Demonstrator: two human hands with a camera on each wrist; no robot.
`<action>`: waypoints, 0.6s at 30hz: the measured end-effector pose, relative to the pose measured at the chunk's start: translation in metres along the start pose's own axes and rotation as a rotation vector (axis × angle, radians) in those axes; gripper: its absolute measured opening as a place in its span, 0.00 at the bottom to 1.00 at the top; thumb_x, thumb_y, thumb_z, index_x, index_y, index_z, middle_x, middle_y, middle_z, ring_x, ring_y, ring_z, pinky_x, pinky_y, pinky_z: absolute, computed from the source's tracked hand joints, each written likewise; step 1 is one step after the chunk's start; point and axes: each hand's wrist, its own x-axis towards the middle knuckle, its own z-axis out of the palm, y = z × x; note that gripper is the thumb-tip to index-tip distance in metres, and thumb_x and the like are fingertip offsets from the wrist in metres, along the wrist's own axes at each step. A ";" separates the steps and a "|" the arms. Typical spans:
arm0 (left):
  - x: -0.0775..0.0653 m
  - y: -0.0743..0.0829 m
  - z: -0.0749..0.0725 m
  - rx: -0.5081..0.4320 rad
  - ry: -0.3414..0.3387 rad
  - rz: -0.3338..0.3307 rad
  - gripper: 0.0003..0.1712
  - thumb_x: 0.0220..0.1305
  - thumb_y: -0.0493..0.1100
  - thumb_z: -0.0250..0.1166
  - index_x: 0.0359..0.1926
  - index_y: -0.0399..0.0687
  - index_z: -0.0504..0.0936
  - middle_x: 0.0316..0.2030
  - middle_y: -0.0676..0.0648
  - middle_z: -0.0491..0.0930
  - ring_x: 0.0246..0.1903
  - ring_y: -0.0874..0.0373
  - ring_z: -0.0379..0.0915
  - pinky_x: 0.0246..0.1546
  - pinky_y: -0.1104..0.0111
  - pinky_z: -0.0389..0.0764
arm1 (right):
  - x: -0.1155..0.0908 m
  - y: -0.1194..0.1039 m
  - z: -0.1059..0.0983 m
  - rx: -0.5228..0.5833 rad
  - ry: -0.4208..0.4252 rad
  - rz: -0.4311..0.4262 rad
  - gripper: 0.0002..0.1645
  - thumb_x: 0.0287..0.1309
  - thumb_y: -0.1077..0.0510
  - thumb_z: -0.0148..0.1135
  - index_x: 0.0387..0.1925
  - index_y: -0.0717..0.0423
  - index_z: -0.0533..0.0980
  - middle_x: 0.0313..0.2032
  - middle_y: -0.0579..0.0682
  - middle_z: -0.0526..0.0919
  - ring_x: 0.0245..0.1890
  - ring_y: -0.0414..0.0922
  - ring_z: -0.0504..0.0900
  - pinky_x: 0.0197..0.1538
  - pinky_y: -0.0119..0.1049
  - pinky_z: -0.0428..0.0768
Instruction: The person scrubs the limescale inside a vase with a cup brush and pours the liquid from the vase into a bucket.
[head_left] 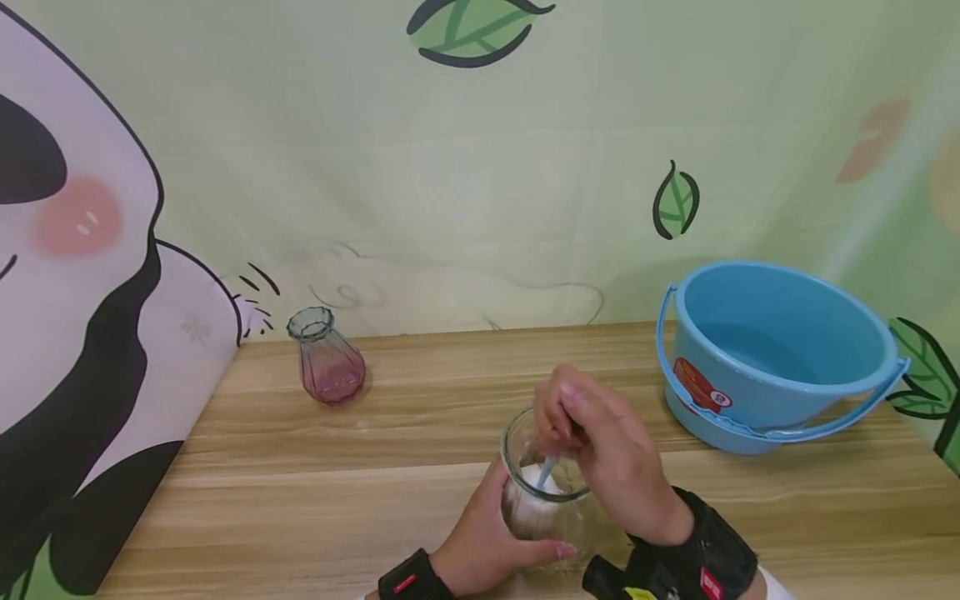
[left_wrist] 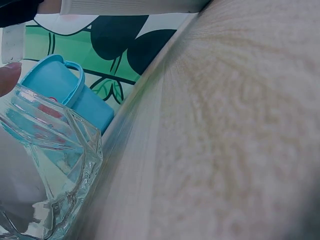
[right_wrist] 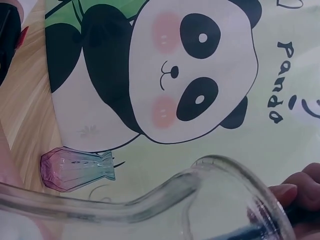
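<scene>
Left hand (head_left: pixel 487 533): wrapped round the lower side of a glass jar (head_left: pixel 572 523), thumb laid across the near face; black band (head_left: pixel 414 577) at wrist.
Right hand (head_left: pixel 611 454): fingers curled tight at the jar mouth, pinching a blue handle (head_left: pixel 546 473); bulkier black band (head_left: pixel 701 546) behind it.
Glass jar: clear, colourless; thick rounded rim, necked in below the mouth, angular facets toward the base in the left wrist view. Mouth faces up toward the head camera.
Jar position: near edge of the wood-grain table (head_left: pixel 300 500), between the hands, right of centre.
Blue handle: slim, pale in the head view, slants down into the jar; lower end not clear.
White mass (head_left: pixel 532 477): inside the jar, seen through the glass; what it is, cannot tell.
Vase (head_left: pixel 330 358): small, ribbed, bluish-grey lip shading to pink base; upright, far left, well apart from the jar.
Bucket (head_left: pixel 768 407): light blue, handle dropped toward the near side, red label; far right.
Backdrop (head_left: pixel 450 183): pale green cloth, printed leaves, large panda at left.
</scene>
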 end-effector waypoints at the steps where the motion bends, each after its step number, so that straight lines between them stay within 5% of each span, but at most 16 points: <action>1: 0.000 0.000 0.000 -0.006 -0.004 0.003 0.53 0.46 0.47 0.79 0.68 0.64 0.56 0.60 0.52 0.70 0.54 0.55 0.68 0.55 0.61 0.73 | 0.000 0.000 0.000 -0.012 -0.006 0.023 0.20 0.71 0.69 0.23 0.23 0.62 0.57 0.20 0.52 0.58 0.19 0.45 0.58 0.20 0.43 0.60; 7: 0.000 0.001 0.000 -0.004 -0.008 0.004 0.52 0.47 0.46 0.79 0.68 0.65 0.56 0.60 0.53 0.69 0.54 0.55 0.68 0.54 0.61 0.74 | -0.001 -0.002 0.001 -0.061 -0.039 0.105 0.20 0.73 0.68 0.26 0.24 0.61 0.58 0.20 0.53 0.58 0.19 0.46 0.58 0.21 0.43 0.61; 18: 0.000 0.010 0.000 -0.019 -0.015 0.021 0.51 0.47 0.43 0.78 0.68 0.64 0.56 0.59 0.52 0.69 0.53 0.54 0.69 0.54 0.62 0.74 | 0.000 -0.002 0.002 -0.079 -0.049 0.112 0.19 0.73 0.68 0.28 0.24 0.61 0.58 0.21 0.52 0.58 0.19 0.47 0.59 0.21 0.42 0.61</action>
